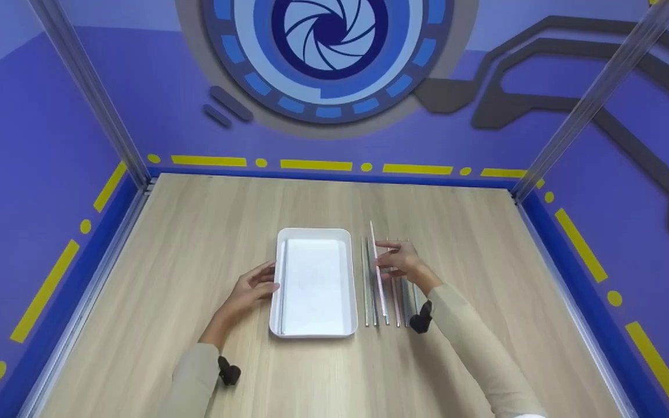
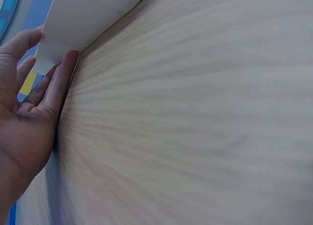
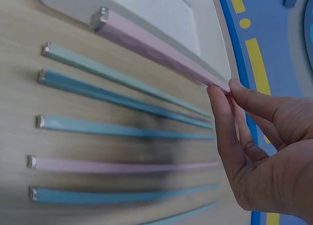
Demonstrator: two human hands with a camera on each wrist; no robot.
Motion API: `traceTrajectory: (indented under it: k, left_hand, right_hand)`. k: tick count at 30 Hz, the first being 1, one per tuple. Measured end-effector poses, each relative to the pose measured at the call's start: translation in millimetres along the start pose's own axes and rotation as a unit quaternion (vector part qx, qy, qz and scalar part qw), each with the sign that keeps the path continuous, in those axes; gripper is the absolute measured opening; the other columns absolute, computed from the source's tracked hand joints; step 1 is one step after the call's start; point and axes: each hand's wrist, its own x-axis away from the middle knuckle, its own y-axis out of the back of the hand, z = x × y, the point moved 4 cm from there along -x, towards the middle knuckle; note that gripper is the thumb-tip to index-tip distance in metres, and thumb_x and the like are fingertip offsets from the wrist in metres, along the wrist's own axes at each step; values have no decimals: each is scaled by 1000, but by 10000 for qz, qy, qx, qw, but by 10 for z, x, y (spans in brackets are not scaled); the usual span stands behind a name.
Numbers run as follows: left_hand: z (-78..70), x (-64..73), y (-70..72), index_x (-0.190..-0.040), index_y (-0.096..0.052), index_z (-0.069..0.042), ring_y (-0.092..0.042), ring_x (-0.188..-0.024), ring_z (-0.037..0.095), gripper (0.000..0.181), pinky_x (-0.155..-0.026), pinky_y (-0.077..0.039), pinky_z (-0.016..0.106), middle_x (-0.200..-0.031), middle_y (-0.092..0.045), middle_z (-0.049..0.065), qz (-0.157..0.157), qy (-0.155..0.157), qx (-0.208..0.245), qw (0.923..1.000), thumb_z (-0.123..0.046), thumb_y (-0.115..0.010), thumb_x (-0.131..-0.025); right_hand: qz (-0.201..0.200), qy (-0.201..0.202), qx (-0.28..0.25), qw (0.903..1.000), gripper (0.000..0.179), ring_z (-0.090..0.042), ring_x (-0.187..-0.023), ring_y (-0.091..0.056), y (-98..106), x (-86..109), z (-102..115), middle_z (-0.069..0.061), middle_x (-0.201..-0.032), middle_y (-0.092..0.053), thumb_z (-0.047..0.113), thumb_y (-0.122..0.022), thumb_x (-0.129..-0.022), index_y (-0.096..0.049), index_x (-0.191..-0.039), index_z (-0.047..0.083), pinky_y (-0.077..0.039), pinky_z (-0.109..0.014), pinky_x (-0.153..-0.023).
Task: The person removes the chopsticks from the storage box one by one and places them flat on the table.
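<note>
A pale pink chopstick (image 3: 156,50) with a silver end is pinched between the thumb and fingers of my right hand (image 1: 399,259), held tilted above the table just right of the white tray (image 1: 314,333). Under that hand several more chopsticks lie roughly parallel, among them a pale green one (image 3: 117,77), a blue one (image 3: 122,127) and a pink one (image 3: 122,165). Inside the tray, one chopstick (image 1: 283,290) lies along the left wall. My left hand (image 1: 251,285) touches the tray's left side with fairly straight fingers, its thumb at the rim.
The wooden table (image 1: 207,209) carries the tray and chopsticks near its middle. Purple printed panels (image 1: 154,93) and metal posts (image 1: 93,87) enclose it at the back and sides. A small black device (image 1: 229,371) sits on each wrist.
</note>
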Motion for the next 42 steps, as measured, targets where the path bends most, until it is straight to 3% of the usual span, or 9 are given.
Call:
traceTrajectory:
  k: [11, 19, 23, 29, 42]
  left_hand:
    - [11, -2, 6, -156, -39, -7, -50, -136, 35, 69, -99, -57, 29, -151, -48, 22, -82, 23, -144, 9999, -15, -72, -96]
    - [20, -14, 17, -155, -40, -4, -52, -132, 30, 69, -97, -58, 28, -150, -49, 24, -114, -10, -36, 9999, -12, -72, -95]
    - [26, -9, 14, -156, -40, -7, -50, -135, 32, 69, -98, -58, 29, -152, -47, 21, -55, 39, 13, 10000, -14, -72, -95]
    - [26, 2, 14, -156, -40, -7, -49, -135, 35, 69, -97, -58, 28, -151, -47, 22, -67, -20, -29, 10000, -14, -72, -95]
    - [16, 5, 6, -156, -41, -9, -49, -135, 34, 69, -100, -58, 35, -151, -48, 21, -101, 29, -99, 9999, -14, -72, -95]
  right_hand:
    - [-317, -357, -45, 9989, 57, -19, -86, -74, 535, 24, -357, -19, -111, -75, 3, -70, -93, -51, -147, -1, -65, -34, -75]
    - [-641, -443, 49, 9969, 61, -27, -96, -76, 856, 73, -581, -24, -118, -74, 2, -75, -90, -51, -146, -4, -65, -36, -78]
    - [-674, -414, 209, 9966, 63, -28, -94, -76, 923, 78, -694, -26, -120, -72, 2, -76, -88, -51, -145, -6, -65, -36, -76]
    - [-716, -274, 600, 9952, 58, -24, -80, -77, 952, 71, -789, -26, -107, -75, -1, -73, -90, -51, -143, -10, -66, -36, -69]
    - [-976, -135, 964, 9905, 51, -16, -72, -73, 927, 41, -766, -22, -100, -77, -4, -73, -89, -58, -138, -8, -64, -29, -63]
